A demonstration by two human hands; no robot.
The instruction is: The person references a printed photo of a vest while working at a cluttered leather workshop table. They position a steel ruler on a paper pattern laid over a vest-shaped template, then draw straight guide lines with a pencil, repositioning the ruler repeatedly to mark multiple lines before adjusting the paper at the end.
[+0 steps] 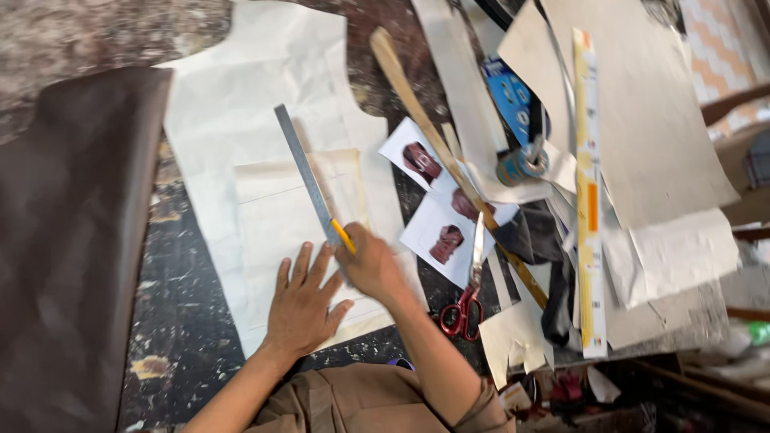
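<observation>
Pressing your left hand [303,303] flat, fingers spread, on the one paper pattern [281,216], you pinch one yellow pencil [343,236] in your right hand [373,263]. One steel ruler [306,175] runs away up-left from both hands, its near end touching the right.

Worktable [184,321], dark, paint-flecked. Directly on it: cream pattern paper [265,88] under the fingers, brown leather sheet [72,232] left of them, red-handled scissors [465,309] right of them.
</observation>
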